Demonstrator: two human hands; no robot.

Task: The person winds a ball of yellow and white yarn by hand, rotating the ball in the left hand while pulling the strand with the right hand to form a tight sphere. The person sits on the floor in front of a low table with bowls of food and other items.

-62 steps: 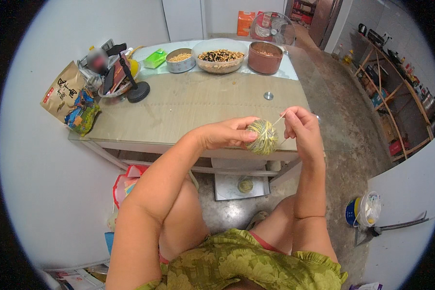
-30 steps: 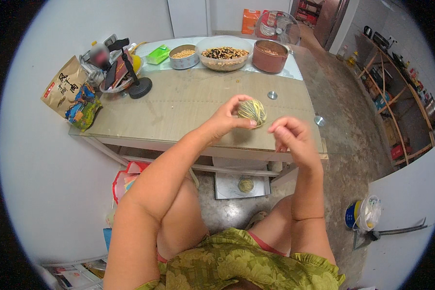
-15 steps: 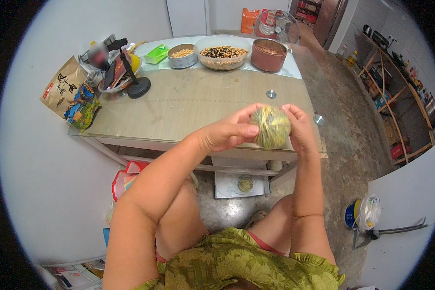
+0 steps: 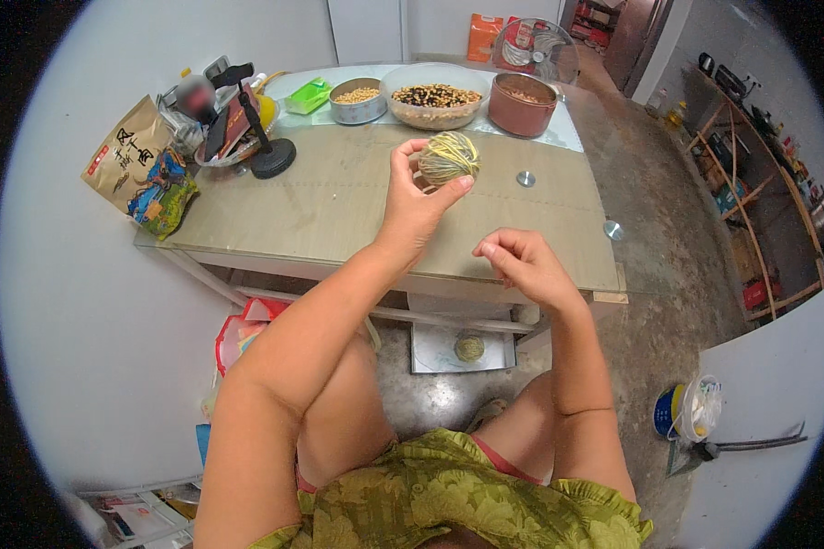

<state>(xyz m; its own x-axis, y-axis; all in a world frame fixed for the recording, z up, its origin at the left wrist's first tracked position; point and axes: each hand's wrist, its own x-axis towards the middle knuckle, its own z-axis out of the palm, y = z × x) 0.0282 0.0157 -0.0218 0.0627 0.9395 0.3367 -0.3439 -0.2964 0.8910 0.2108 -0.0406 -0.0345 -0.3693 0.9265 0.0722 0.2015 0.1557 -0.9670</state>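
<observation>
A ball of yarn (image 4: 449, 159) in yellow and grey-green is held up above the table by my left hand (image 4: 414, 203), its fingers and thumb curled around the side and underside. Lower and to the right, apart from the ball, my right hand (image 4: 528, 265) is closed, with thumb and forefinger pinched together over the table's front edge. Whatever those fingers hold, such as a thin strand, is too small to make out. Below the table, a second yarn ball (image 4: 470, 348) of similar colour lies in a shallow white box (image 4: 429, 355) on the floor.
Along the glass-topped table's (image 4: 311, 206) far edge stand a round tin (image 4: 357, 112), a clear bowl (image 4: 433, 116) of mixed grains and a reddish-brown pot (image 4: 522, 114). A black stand (image 4: 273, 159) and a tan packet (image 4: 139, 169) are at left. A bucket (image 4: 689, 409) stands at right.
My left hand has carried the yarn ball up and to the left. My right hand has come away from the ball and dropped lower, its fingers pinched.
</observation>
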